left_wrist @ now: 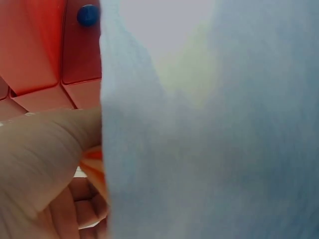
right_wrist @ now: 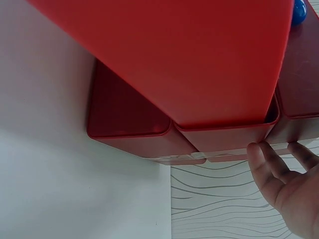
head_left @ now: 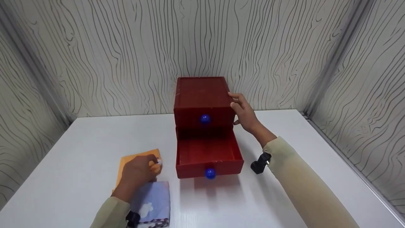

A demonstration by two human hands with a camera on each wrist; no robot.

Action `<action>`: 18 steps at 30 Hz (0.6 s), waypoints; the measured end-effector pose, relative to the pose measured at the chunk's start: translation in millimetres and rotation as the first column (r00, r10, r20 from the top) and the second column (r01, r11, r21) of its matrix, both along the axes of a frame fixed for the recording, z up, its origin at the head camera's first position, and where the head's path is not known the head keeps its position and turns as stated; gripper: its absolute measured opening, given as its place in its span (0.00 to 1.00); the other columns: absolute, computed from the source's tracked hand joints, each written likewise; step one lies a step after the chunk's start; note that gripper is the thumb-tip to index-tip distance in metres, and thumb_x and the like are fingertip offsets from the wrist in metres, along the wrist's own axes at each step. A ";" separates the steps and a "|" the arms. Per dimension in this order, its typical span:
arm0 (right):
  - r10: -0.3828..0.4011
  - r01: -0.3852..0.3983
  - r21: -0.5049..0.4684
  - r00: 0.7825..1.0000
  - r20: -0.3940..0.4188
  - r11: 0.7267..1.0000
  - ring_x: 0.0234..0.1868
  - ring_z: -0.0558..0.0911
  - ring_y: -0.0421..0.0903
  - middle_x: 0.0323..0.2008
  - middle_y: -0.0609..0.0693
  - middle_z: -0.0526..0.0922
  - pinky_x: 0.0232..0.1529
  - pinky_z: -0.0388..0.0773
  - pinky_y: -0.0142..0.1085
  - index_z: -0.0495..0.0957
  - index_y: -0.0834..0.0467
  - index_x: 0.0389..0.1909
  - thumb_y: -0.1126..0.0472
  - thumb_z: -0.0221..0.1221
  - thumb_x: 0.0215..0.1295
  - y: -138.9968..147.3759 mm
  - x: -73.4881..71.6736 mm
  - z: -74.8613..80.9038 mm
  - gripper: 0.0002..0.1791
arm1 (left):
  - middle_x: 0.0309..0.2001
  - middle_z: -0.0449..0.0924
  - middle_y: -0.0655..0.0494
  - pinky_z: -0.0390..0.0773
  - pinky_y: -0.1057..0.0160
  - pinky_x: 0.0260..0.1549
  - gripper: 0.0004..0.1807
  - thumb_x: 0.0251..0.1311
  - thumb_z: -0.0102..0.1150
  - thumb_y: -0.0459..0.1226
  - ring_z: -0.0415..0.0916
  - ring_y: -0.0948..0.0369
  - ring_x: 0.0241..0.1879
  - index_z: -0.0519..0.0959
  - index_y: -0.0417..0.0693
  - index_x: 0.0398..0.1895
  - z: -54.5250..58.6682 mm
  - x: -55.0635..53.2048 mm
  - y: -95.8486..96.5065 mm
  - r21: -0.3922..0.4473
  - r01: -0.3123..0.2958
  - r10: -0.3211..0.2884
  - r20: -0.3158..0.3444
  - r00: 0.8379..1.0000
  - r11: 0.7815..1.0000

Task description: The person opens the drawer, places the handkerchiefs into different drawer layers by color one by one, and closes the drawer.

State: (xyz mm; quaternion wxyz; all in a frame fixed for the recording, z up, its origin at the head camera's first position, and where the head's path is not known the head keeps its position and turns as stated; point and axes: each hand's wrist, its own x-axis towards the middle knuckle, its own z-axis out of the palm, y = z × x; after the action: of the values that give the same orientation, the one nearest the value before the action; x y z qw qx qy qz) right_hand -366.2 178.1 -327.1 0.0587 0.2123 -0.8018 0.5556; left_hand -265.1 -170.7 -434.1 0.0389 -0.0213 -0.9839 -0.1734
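Note:
My left hand (head_left: 137, 171) pinches the orange cloth (left_wrist: 94, 169) between thumb and fingers; the cloth lies left of the drawer unit, partly hidden under the hand. A folded blue cloth (head_left: 158, 199) with a pale flower print lies nearer me, below that hand, and fills much of the left wrist view. My right hand (head_left: 246, 115) touches the right side of the red drawer unit (head_left: 202, 91), fingers spread along its upper edge. The lower drawer (head_left: 193, 171) is pulled out, with nothing visible inside it. Above it, the upper drawer (head_left: 190, 117) is closed.
Blue round knobs (head_left: 210, 173) stick out from the drawer fronts. Everything stands on a white table (head_left: 88, 152), with wood-patterned panels (head_left: 126, 57) behind and at the sides. Black wrist cameras (head_left: 260, 163) hang at both sleeves.

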 end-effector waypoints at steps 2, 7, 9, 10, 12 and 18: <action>-0.003 0.003 -0.002 1.000 -0.003 1.000 0.48 0.77 0.54 0.62 0.53 0.64 0.20 0.76 0.42 0.56 0.44 0.64 0.50 0.40 0.67 1.2 -4.2 -3.8 0.24 | 0.31 0.79 0.58 0.70 0.63 0.25 0.13 0.48 0.60 0.48 0.70 0.62 0.27 0.79 0.60 0.38 2.1 0.4 -1.8 0.000 -0.012 0.012 -0.039 0.999 1.000; -0.004 0.004 -0.005 1.000 -0.009 1.000 0.46 0.77 0.52 0.61 0.52 0.64 0.18 0.74 0.39 0.56 0.43 0.63 0.48 0.41 0.67 1.4 -5.3 -4.9 0.23 | 0.29 0.77 0.55 0.67 0.64 0.23 0.11 0.50 0.60 0.47 0.67 0.61 0.24 0.79 0.61 0.38 10.3 2.0 -6.1 -0.030 -0.024 0.020 -0.117 0.993 0.999; -0.001 0.001 -0.006 1.000 -0.001 1.000 0.46 0.77 0.52 0.62 0.53 0.64 0.17 0.74 0.39 0.56 0.44 0.64 0.50 0.41 0.67 0.8 -2.7 -2.3 0.23 | 0.30 0.77 0.54 0.70 0.63 0.24 0.11 0.50 0.61 0.45 0.68 0.61 0.24 0.79 0.60 0.39 14.1 3.1 -7.2 -0.038 -0.022 0.017 -0.135 0.991 0.999; 0.002 -0.002 -0.008 1.000 0.002 1.000 0.46 0.77 0.52 0.62 0.54 0.64 0.18 0.74 0.39 0.56 0.45 0.64 0.51 0.41 0.68 0.3 -0.5 -0.1 0.24 | 0.29 0.77 0.54 0.71 0.62 0.24 0.12 0.50 0.61 0.44 0.67 0.61 0.24 0.79 0.60 0.40 16.0 3.6 -7.7 -0.039 -0.021 0.015 -0.141 0.990 0.999; 0.008 -0.008 -0.007 1.000 0.004 1.000 0.47 0.77 0.54 0.63 0.56 0.63 0.19 0.75 0.42 0.55 0.48 0.65 0.53 0.40 0.68 -1.2 4.7 4.6 0.24 | 0.28 0.76 0.54 0.72 0.61 0.24 0.13 0.49 0.62 0.44 0.67 0.60 0.23 0.79 0.60 0.40 19.2 4.5 -8.8 -0.036 -0.019 0.013 -0.155 0.988 0.999; 0.004 -0.005 0.011 1.000 0.005 1.000 0.48 0.76 0.56 0.62 0.58 0.62 0.22 0.75 0.44 0.53 0.53 0.66 0.55 0.39 0.68 -5.6 16.6 13.7 0.25 | 0.25 0.75 0.54 0.68 0.63 0.16 0.12 0.49 0.63 0.45 0.68 0.59 0.21 0.78 0.60 0.38 25.1 6.9 -13.8 -0.031 -0.007 -0.002 -0.279 0.960 1.000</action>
State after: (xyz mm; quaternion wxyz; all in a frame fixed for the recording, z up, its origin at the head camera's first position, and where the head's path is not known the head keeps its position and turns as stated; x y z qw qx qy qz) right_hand -349.6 172.5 -313.4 0.0544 0.2131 -0.8045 0.5518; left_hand -258.2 -184.5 -409.0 0.1772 -0.0449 -0.9711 -0.1532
